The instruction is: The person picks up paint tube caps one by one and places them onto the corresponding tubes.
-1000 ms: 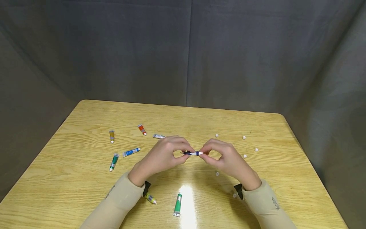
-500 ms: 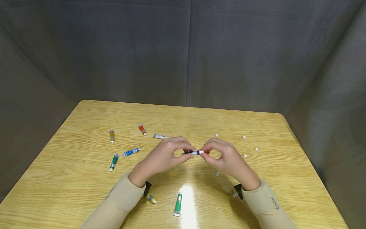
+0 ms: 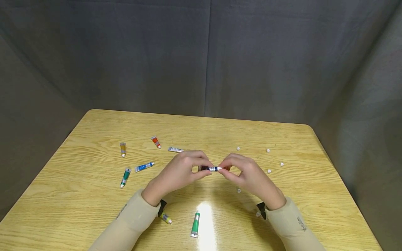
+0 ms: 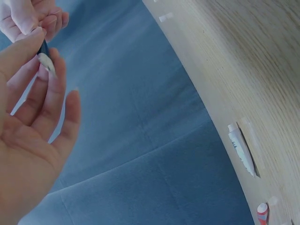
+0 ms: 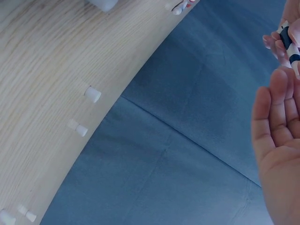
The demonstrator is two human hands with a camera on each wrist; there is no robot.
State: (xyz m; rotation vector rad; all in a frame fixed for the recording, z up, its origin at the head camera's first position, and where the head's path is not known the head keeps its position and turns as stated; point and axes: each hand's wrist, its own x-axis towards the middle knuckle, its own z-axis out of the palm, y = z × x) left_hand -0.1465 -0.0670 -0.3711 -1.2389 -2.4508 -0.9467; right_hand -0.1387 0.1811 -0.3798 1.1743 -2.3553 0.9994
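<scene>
In the head view my left hand [image 3: 183, 169] pinches a dark blue and white paint tube [image 3: 213, 169] between thumb and fingers, well above the table. The tube lies roughly level, its capped end pointing right. The thumb and forefinger of my right hand [image 3: 246, 170] pinch the white cap [image 3: 220, 168] at that end. The left wrist view shows the flat tail of the paint tube [image 4: 46, 62] sticking out past the left fingers. From the right wrist, the tube's dark blue band [image 5: 295, 58] shows close to the right fingertips, and the cap is mostly hidden.
Paint tubes lie to the left: ochre [image 3: 123, 150], red [image 3: 156, 142], white [image 3: 175, 149], blue [image 3: 144, 167] and dark green [image 3: 125, 178]. Nearer me are a yellow-green tube [image 3: 166, 218] and a green tube [image 3: 195, 224]. Several loose white caps [image 3: 281, 164] are scattered on the right.
Between the fingers the paint tube has turned about its length, so a different side faces up. Both hands stay nearly in place, with only slight shifts.
</scene>
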